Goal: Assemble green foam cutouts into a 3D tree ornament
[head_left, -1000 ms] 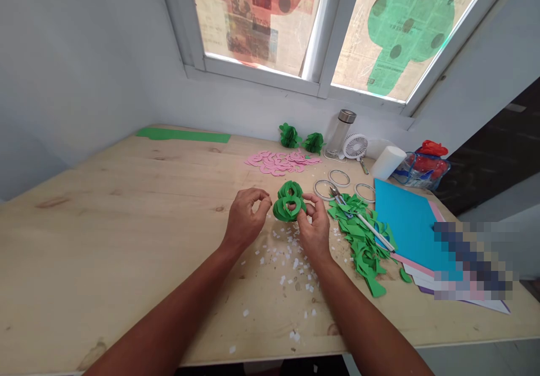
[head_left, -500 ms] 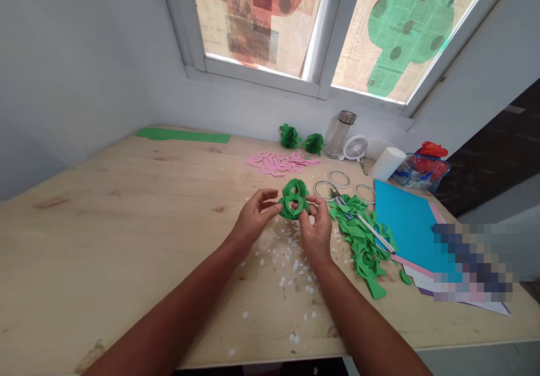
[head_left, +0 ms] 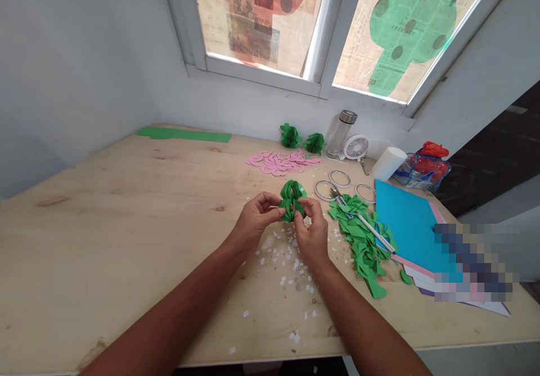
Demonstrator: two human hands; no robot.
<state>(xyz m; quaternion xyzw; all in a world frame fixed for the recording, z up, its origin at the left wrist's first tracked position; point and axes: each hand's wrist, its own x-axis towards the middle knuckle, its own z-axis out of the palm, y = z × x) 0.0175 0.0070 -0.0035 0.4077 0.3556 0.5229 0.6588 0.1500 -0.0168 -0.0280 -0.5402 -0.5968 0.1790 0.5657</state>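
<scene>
A layered green paper cut-out, shaped like a figure eight, is held above the wooden table between my two hands. My left hand pinches its left side between thumb and fingers. On the opposite edge, my right hand grips it the same way. Its many leaves are partly fanned, and a small white patch shows on its upper right. Beneath my hands, small white paper bits lie scattered. Two similar green fanned paper pieces stand at the back by the wall.
Pink paper scraps lie behind my hands. To the right are tape rings, scissors, a white pen, green scraps and blue paper. A bottle, small fan and white roll stand behind.
The green paper piece has turned and narrowed between my fingers, its round opening closing to a slit. My right hand has shifted slightly left; my left hand keeps its hold.
</scene>
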